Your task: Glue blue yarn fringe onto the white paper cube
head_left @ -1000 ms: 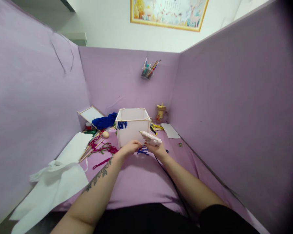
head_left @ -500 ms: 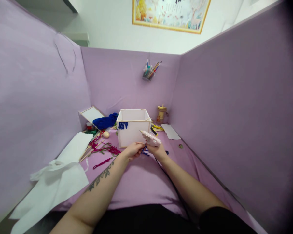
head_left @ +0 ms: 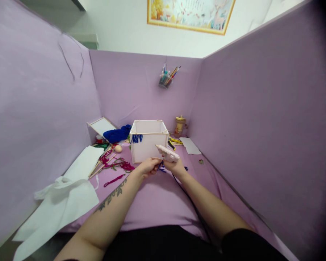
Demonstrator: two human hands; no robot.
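In the head view, your left hand (head_left: pixel 150 167) is pinched together at the fingertips on a small bunch of dark blue yarn strands (head_left: pixel 161 166), low in front of the open-topped white box with thin wooden edging (head_left: pixel 148 152). Your right hand (head_left: pixel 175 168) is wrapped around the pale pinkish-white glue gun (head_left: pixel 167 153), whose nozzle points up and to the left, in front of the box's front face; whether its fingers also touch the yarn strands, you cannot tell from here. A dark cord (head_left: pixel 190 201) runs from below that hand toward you.

The box stands upright on the purple cloth-covered surface (head_left: pixel 149 203), with a short blue yarn fringe (head_left: pixel 137 138) at the upper left of its front. Left of it lie a thick royal-blue yarn bundle (head_left: pixel 116 134), a pale round ball (head_left: pixel 118 148) and tangled magenta yarn (head_left: pixel 126 166). To its right lies a flat white sheet (head_left: pixel 190 146).
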